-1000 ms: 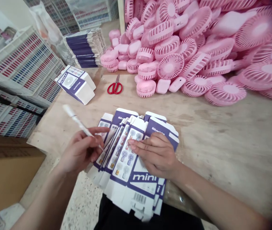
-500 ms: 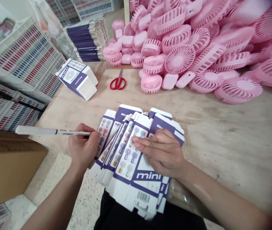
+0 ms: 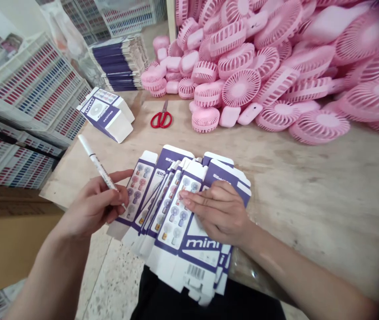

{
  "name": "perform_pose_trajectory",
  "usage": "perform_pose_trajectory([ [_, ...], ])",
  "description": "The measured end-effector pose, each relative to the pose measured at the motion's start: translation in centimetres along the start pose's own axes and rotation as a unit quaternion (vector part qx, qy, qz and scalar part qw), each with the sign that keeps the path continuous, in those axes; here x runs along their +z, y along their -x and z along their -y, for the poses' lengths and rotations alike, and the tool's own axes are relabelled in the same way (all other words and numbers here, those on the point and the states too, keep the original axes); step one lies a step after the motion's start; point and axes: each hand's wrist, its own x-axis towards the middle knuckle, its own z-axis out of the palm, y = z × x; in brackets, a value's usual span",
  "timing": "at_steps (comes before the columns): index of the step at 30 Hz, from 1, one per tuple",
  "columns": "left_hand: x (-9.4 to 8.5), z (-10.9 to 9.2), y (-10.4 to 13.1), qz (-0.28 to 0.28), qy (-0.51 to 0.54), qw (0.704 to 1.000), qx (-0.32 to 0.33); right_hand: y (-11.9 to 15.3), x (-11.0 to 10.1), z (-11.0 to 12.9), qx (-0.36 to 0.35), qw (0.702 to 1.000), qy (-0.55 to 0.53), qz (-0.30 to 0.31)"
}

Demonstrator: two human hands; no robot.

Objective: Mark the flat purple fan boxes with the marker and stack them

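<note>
Your left hand, left of centre in the frame, is clamped on a white pen, its tip at the leftmost of the flat boxes; you can't tell whether it touches. These purple and white boxes fan out, overlapping, across the lower centre. Your right hand lies over them, fingers together; whether it pinches one is unclear. Beyond, red scissors lie at upper centre, an opened-out box at upper left, and pink fans heap across the upper right.
</note>
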Motion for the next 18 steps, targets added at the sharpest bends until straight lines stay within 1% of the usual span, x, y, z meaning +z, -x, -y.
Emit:
perform_pose_trajectory([
  [2, 0.3, 0.1, 0.5, 0.034, 0.021, 0.999, 0.003, 0.0, 0.0, 0.0, -0.001, 1.0, 0.003, -0.003],
  [5, 1.4, 1.0, 0.5, 0.124, 0.032, 0.99, -0.051, -0.2, -0.2, 0.1, 0.003, 1.0, 0.008, 0.002],
  [6, 1.7, 1.4, 0.3, 0.135, 0.033, 0.989, -0.058, -0.2, -0.2, 0.1, 0.005, 1.0, 0.009, 0.005],
  [7, 2.0, 1.8, 0.0, 0.117, 0.036, 0.992, -0.044, -0.2, -0.3, 0.1, 0.005, 1.0, 0.008, 0.006],
  [8, 2.3, 2.3, -0.4, 0.066, 0.039, 0.997, -0.007, -0.3, -0.3, 0.1, 0.004, 1.0, 0.007, 0.006],
  [9, 2.5, 2.7, -0.8, -0.012, 0.037, 0.998, 0.044, -0.3, -0.3, 0.1, 0.003, 1.0, 0.005, 0.005],
  [10, 2.6, 3.1, -1.2, -0.101, 0.024, 0.99, 0.096, -0.3, -0.3, 0.0, 0.003, 1.0, 0.004, 0.003],
  [11, 2.6, 3.5, -1.5, -0.185, -0.003, 0.973, 0.139, -0.3, -0.3, 0.0, 0.003, 1.0, 0.003, 0.002],
  [12, 2.7, 3.9, -1.7, -0.249, -0.041, 0.953, 0.168, -0.3, -0.3, 0.0, 0.005, 1.0, 0.002, 0.001],
  [13, 2.7, 4.2, -1.9, -0.29, -0.081, 0.936, 0.183, -0.3, -0.3, 0.0, 0.007, 1.0, 0.001, 0.001],
  [14, 2.7, 4.5, -2.0, -0.311, -0.115, 0.924, 0.192, -0.4, -0.3, 0.0, 0.009, 1.0, -0.001, 0.002],
  [15, 2.7, 4.6, -2.0, -0.321, -0.142, 0.916, 0.197, -0.4, -0.3, 0.0, 0.011, 1.0, -0.003, 0.003],
  [18, 2.8, 5.0, -1.9, -0.327, -0.197, 0.902, 0.201, -0.4, -0.3, 0.0, 0.015, 1.0, -0.009, 0.004],
])
